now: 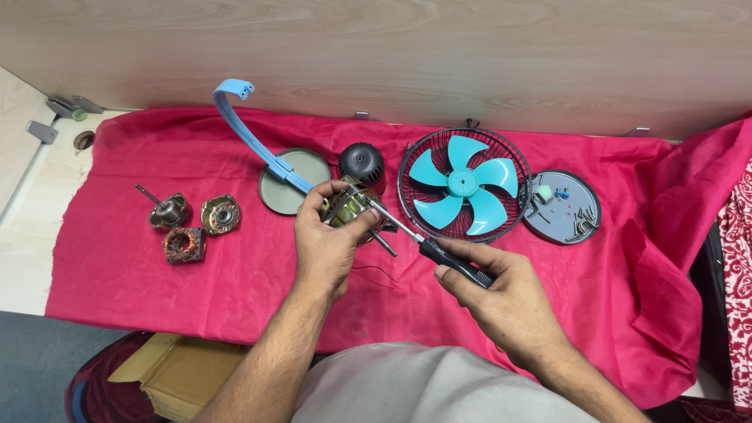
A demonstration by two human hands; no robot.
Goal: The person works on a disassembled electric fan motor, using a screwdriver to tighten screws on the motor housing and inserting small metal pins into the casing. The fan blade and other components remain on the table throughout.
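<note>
We see the left hand (327, 244) wrapped around a small fan motor (349, 205), held just above the red cloth (235, 282) on the bench (31, 227). The right hand (501, 294) is closed on the black handle of a screwdriver (439, 254). Its long axis runs up and to the left from the right hand, and its tip meets the motor's near face; the exact screw it touches is too small for us to make out. The motor's shaft (385, 244) points down-right, almost alongside the blade. Just behind the motor lie a black dome cover (362, 163) and a grey round plate (291, 182). A brown cardboard box (184, 372), plain and unlabelled as far as we can tell, sits at lower left.
</note>
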